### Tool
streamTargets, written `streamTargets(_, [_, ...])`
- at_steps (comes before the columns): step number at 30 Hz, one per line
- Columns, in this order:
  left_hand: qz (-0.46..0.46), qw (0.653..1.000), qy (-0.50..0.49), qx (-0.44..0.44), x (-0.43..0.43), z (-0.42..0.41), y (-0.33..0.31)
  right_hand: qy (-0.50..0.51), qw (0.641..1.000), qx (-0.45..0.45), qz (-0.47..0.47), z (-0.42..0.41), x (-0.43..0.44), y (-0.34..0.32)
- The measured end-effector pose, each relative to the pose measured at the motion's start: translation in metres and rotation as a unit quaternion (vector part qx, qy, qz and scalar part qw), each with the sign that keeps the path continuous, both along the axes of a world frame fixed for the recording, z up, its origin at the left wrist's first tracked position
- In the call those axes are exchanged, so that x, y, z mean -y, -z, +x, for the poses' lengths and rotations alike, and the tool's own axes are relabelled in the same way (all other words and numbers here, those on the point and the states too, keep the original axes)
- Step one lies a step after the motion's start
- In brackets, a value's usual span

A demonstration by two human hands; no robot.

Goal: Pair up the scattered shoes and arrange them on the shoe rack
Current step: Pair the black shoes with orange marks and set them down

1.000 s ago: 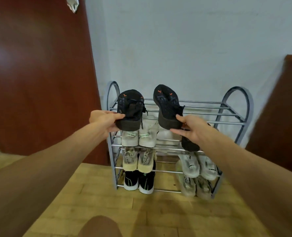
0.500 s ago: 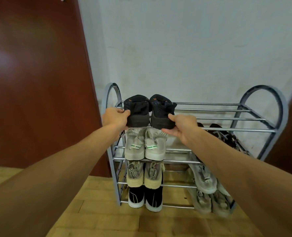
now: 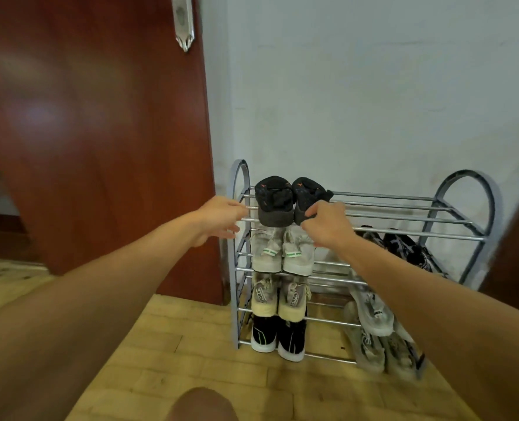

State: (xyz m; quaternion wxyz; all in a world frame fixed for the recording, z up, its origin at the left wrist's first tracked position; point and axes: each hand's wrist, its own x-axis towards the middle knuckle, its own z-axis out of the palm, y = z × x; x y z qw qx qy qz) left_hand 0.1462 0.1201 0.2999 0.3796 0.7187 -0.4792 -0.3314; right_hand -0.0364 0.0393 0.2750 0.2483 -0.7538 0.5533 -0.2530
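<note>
Now that our left hand [image 3: 218, 218] has let go, its grip hangs spread and empty just beside the left black shoe [image 3: 275, 202], while our right hand [image 3: 325, 221] keeps its fingertips [image 3: 308, 212] pinched on the heel of the right black shoe [image 3: 308, 196]. Half a second ago both hands held a shoe each against the top shelf; a second ago the pair was in the air, soles tilted toward us. Both shoes now rest side by side, touching, at the left end of the top tier of the shoe rack [image 3: 404, 205], heels toward us.

Below them sit a white pair [image 3: 282, 253], a cream pair [image 3: 279, 296] and a black-and-white pair [image 3: 278, 335], each on its own tier. Further pairs lie on the right, partly hidden by our forearm. We judge this pair placed, needing only the right hand's release. The wooden floor [image 3: 191, 354] in view holds no stray shoes.
</note>
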Motion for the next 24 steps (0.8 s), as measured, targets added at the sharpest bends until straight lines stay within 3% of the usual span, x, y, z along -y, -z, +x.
streamTargets(4, [0.016, 0.997, 0.046, 0.065, -0.062, 0.016, -0.018, -0.129, 0.989, -0.07, -0.014, 0.03, -0.061, -0.026])
streamTargets(8, [-0.044, 0.98, 0.002, 0.196, -0.126, 0.045, -0.02, -0.235, 0.961, -0.142, -0.018, 0.074, -0.123, -0.037])
streamTargets(11, [-0.013, 0.961, -0.007, 0.275, -0.169, 0.067, -0.003, -0.278, 0.943, -0.18, -0.025, 0.111, -0.161, -0.021])
streamTargets(16, [0.093, 0.969, -0.035, 0.225, -0.219, 0.111, 0.083, -0.336, 0.904, -0.264, 0.009, 0.168, -0.2, 0.062])
streamTargets(19, [0.19, 0.97, -0.062, 0.139, -0.245, 0.143, 0.162, -0.374, 0.875, -0.303, 0.049, 0.194, -0.214, 0.12])
streamTargets(24, [0.316, 0.94, -0.117, 0.044, -0.285, 0.183, 0.284, -0.408, 0.842, -0.333, 0.12, 0.22, -0.223, 0.2])
